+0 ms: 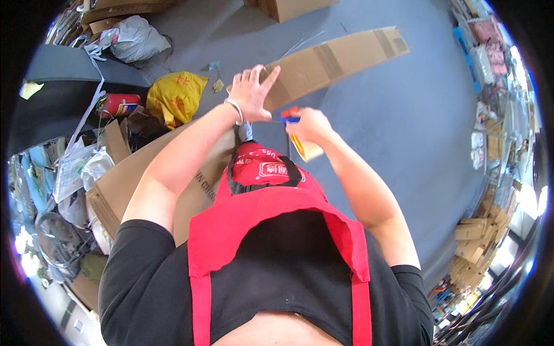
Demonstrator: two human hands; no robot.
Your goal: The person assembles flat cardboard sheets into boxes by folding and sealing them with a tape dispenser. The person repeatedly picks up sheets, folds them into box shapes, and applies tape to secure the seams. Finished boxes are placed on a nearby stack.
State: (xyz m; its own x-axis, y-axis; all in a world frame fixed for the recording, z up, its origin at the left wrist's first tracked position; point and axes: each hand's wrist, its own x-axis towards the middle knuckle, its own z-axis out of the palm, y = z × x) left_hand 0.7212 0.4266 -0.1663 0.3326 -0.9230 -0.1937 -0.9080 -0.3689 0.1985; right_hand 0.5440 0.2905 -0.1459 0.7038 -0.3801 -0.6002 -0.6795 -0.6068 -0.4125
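Note:
A long, narrow cardboard box [358, 49] with strips of tape across it stretches from the centre toward the far right. My left hand [251, 95] lies on its near left end, fingers spread and thumb apart; a light band circles that wrist. Just to the right, my right hand [313, 125] is closed around a tape dispenser [290, 119] with red and blue parts. Its roll of yellowish tape [307, 149] shows below my fingers. The dispenser is close to the box's near end; whether it touches is unclear. My grip on its handle is mostly hidden.
A large flat carton [144, 167] lies under my left arm. Beyond it are a yellow bag [176, 98], a red can [120, 105] and a white plastic bag [137, 39]. Packed shelves [490, 115] line the right side, with stacked cardboard [476, 245] lower down.

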